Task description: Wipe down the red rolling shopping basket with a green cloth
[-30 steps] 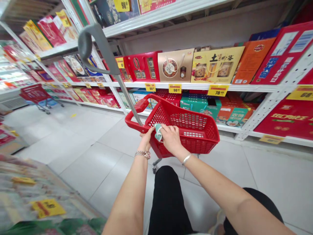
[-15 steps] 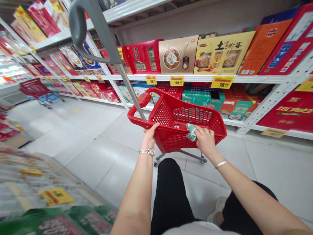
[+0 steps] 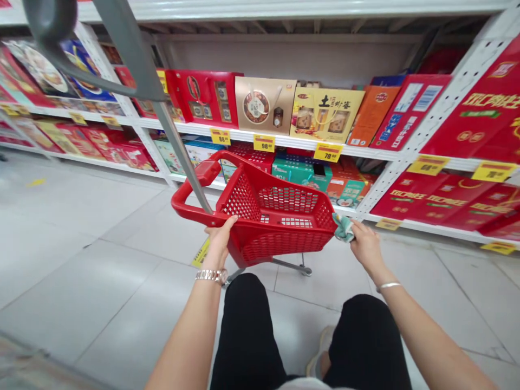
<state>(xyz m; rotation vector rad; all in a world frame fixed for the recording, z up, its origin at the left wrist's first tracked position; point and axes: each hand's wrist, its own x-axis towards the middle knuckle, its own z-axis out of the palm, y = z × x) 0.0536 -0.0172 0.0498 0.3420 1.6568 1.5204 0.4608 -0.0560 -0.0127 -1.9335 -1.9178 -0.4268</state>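
From my screen I see the left hand (image 3: 220, 241) gripping the near rim of a red plastic shopping basket (image 3: 284, 246), with a metal link watch (image 3: 210, 276) on that wrist (the fingers hook over the edge). The right hand (image 3: 366, 248) holds a teal cloth (image 3: 343, 227) at the basket's right corner. Beyond, white store shelving (image 3: 260, 134) carries boxed gift sets (image 3: 325, 115) above yellow price tags (image 3: 327, 153).
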